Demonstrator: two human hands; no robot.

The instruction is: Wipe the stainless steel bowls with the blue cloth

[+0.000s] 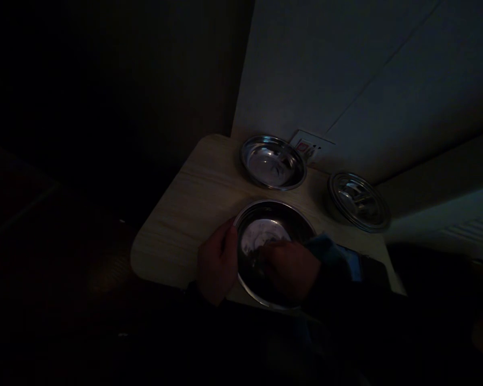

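You are looking into a very dim room, with most of the left half and the bottom of the frame lost in darkness. In the centre sits a pale wood-grain table (193,209) with a rounded corner at lower left. Behind it, across the upper right, runs a plain light wall (346,69), crossed by a thin diagonal seam. A white wall socket (310,146) sits low on it, just above the table's far edge.
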